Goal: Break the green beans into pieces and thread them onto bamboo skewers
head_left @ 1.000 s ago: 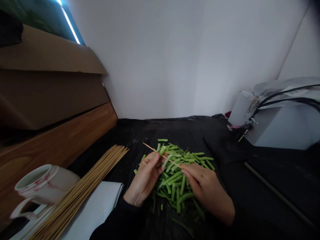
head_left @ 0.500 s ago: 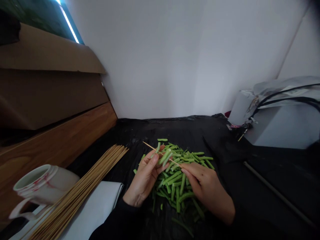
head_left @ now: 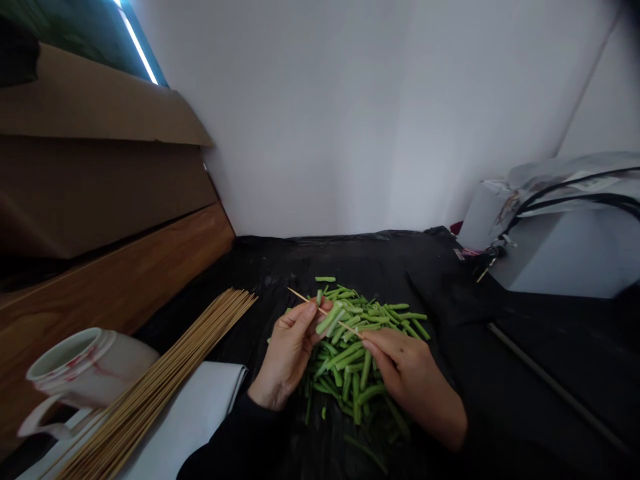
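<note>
A thin wooden skewer (head_left: 353,329) slants between my hands, its pointed end up at the left. Cut green bean pieces (head_left: 330,319) are threaded across its middle. My left hand (head_left: 291,343) is closed, thumb and fingers pinching a green bean piece (head_left: 319,297) on the skewer near the tip. My right hand (head_left: 413,373) pinches the skewer's lower end between thumb and forefinger. Under and around both hands spreads a loose pile of cut green beans (head_left: 355,363), partly hidden by the hands.
At the left, a bundle of skewers (head_left: 165,380) lies across a folded white sheet (head_left: 195,407) beside a tipped mug (head_left: 95,367). Black plastic (head_left: 270,260) covers the table. A cardboard box (head_left: 100,193) stands far left; a grey box with cables (head_left: 570,233) stands right, near a dark rod (head_left: 555,387).
The bean piece in my left fingers has slid along the skewer toward the threaded ones, with the fingers shifting slightly down it. My right hand has hardly moved.
</note>
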{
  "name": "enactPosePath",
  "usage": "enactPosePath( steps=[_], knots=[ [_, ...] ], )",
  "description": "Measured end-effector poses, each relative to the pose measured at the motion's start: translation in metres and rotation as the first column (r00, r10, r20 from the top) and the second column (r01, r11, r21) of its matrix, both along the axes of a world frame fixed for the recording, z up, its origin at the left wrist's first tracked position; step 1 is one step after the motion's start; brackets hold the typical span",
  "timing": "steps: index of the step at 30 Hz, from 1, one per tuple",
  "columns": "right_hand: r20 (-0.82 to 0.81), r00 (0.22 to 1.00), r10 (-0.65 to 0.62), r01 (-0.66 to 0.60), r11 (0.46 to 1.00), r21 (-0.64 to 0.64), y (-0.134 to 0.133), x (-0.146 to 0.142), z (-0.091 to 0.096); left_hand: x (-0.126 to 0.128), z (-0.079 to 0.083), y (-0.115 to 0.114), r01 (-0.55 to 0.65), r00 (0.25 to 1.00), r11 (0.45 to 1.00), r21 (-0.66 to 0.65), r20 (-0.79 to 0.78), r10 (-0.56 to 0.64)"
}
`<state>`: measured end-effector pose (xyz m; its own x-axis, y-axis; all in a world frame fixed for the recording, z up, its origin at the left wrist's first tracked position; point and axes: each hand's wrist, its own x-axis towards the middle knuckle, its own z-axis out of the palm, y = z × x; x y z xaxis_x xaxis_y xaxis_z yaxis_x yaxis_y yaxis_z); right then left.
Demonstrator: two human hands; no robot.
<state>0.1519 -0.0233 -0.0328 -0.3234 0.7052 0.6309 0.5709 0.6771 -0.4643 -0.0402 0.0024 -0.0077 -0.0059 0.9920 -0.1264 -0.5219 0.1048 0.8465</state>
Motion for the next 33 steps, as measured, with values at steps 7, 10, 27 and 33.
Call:
enactPosePath(
  steps=[7, 10, 27, 33],
  knots=[
    [-0.041, 0.999, 0.008, -0.007, 1.0, 0.017, -0.002, -0.006, 0.003, 0.008, -0.005, -0.003, 0.018, 1.0, 0.998, 0.052, -0.001, -0.018],
    [-0.044, 0.999, 0.02, -0.019, 1.0, 0.025, -0.001, -0.005, 0.004, 0.009, -0.003, -0.003, 0.012, 0.999, 0.996, 0.085, -0.039, -0.008],
    [-0.159, 0.972, -0.175, 0.178, 0.984, 0.006, 0.014, 0.018, 0.014, -0.016, -0.019, 0.013, 0.185, 0.364, 0.833, 0.522, -0.824, 0.435],
    [-0.187, 0.97, -0.157, 0.154, 0.988, -0.033, 0.011, 0.017, 0.016, -0.018, -0.026, 0.015, 0.324, 0.198, 0.814, 0.482, -0.876, 0.44]
  ],
)
